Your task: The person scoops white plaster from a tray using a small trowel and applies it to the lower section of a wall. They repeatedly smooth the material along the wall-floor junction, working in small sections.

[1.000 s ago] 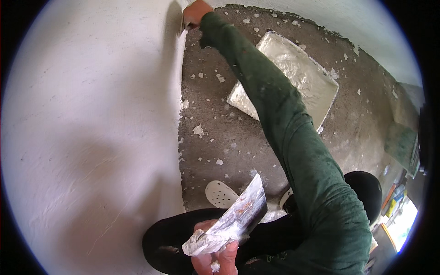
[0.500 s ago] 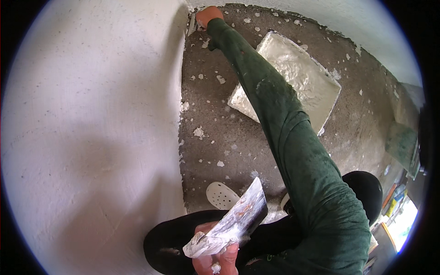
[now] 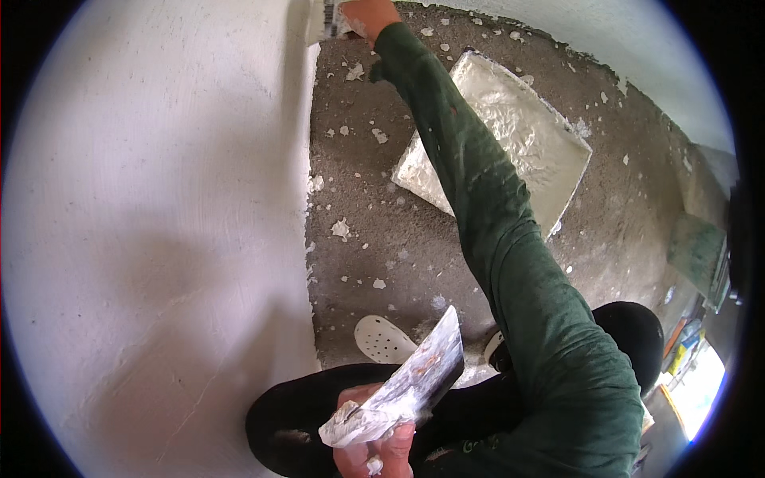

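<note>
My left hand (image 3: 394,451) is closed around a wide flat metal blade (image 3: 414,374) caked with white plaster, held tilted over my black-trousered legs. A small blob of plaster sticks to a finger. At the end of my outstretched right arm, in a green sleeve, my right hand (image 3: 368,17) grips a plaster-smeared scraper (image 3: 322,21) whose blade lies against the white wall (image 3: 175,183), near the far corner. The upper edge of the picture cuts off part of that hand and scraper. Beneath the forearm lies a square slab or tray spread with wet plaster (image 3: 534,151).
Scattered plaster bits (image 3: 341,229) lie on the rough grey-brown floor (image 3: 374,255). A white perforated clog (image 3: 382,340) is on my foot beside the wall's base. To the right stand a greenish panel (image 3: 695,253) and assorted items (image 3: 681,350) by a bright opening.
My right hand has risen a little from the floor corner, with the scraper now on the wall, nearer the picture's top edge. The left hand and its blade stay almost still.
</note>
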{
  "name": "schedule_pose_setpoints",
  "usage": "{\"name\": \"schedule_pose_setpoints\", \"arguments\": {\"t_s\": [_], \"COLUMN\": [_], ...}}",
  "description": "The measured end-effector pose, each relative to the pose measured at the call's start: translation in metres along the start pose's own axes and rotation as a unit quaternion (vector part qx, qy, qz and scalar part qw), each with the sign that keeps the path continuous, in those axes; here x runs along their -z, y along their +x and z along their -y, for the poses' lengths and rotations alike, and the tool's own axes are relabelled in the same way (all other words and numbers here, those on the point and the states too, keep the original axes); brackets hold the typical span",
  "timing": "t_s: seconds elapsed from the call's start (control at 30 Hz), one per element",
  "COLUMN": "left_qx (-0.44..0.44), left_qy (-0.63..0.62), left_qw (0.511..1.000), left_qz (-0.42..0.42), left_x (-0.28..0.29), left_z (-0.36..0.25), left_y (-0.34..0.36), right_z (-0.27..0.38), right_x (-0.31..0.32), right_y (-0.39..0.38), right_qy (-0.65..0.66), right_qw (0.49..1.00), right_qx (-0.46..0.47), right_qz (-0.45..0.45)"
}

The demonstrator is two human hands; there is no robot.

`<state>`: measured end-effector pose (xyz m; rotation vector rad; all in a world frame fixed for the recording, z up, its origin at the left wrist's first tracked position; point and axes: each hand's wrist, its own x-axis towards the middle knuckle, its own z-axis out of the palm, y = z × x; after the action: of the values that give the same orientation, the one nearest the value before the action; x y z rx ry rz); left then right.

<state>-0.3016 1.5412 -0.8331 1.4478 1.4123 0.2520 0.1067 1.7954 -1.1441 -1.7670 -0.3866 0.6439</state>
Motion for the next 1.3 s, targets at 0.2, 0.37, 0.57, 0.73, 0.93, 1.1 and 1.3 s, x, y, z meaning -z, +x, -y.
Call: {"name": "schedule_pose_setpoints", "arguments": {"t_s": [0.2,0.37,0.57,0.73,0.93,1.1,1.3], "left_qx": [-0.002,0.011,0.029,0.026,0.016,0.014,-0.063], "left_qy": [-0.032,-0.028,-0.056,-0.067,-0.049,-0.117,-0.031], "left_qw": [0.998,1.000,0.998,0.997,0.998,0.991,0.985], "left_qz": [0.048,-0.003,0.002,-0.007,0.022,0.065,0.155], "left_x": [-0.019,-0.005,-0.009,-0.007,-0.001,0.023,0.051], "left_z": [0.003,0.007,0.007,0.001,0.006,0.019,0.036], "left_y": [-0.005,-0.012,-0.037,-0.051,-0.056,-0.056,-0.079], "right_z": [-0.099,-0.032,-0.008,0.030,-0.045,-0.041,-0.060], "right_x": [0.027,-0.024,-0.014,0.015,0.012,-0.021,-0.055], "right_y": [0.025,-0.053,-0.080,-0.115,-0.147,-0.265,-0.382], "right_qy": [-0.367,-0.159,-0.169,-0.065,-0.022,0.005,0.012], "right_qw": [0.919,0.987,0.979,0.986,0.989,1.000,0.997], "right_qx": [0.140,-0.010,0.108,0.152,0.125,0.014,-0.057], "right_qz": [-0.044,-0.023,-0.043,-0.031,-0.071,0.003,0.058]}}
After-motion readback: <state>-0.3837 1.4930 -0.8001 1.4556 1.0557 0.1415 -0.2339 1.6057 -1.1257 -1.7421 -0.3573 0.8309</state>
